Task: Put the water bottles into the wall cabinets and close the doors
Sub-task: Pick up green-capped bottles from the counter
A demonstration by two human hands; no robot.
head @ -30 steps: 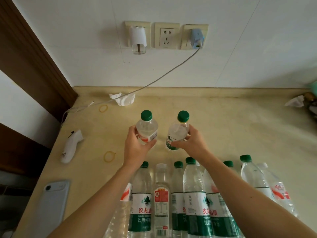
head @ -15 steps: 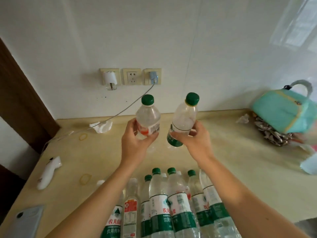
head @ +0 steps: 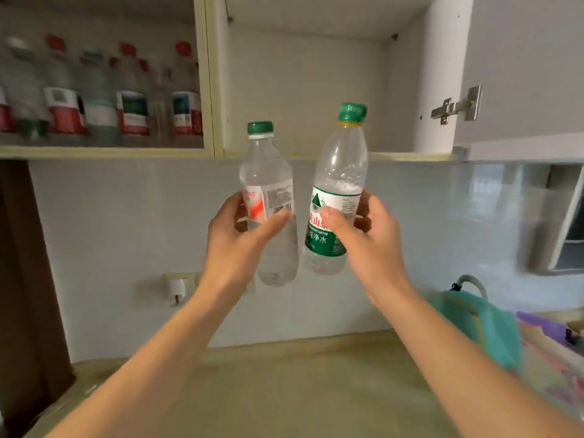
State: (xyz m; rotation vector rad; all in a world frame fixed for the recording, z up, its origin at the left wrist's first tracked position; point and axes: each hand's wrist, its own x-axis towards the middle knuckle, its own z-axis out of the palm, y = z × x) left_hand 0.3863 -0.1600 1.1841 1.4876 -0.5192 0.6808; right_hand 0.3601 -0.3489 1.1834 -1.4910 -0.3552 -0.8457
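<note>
My left hand (head: 235, 238) grips a red-labelled bottle (head: 270, 203), my right hand (head: 368, 241) a green-labelled bottle (head: 335, 197), caps up, ready for the empty cabinet shelf (head: 407, 156) above.

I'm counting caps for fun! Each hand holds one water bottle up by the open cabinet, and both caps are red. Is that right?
Not quite. The head view shows both caps are green: the left hand holds the red-labelled bottle, the right hand the green-labelled bottle, by the open cabinet.
</note>
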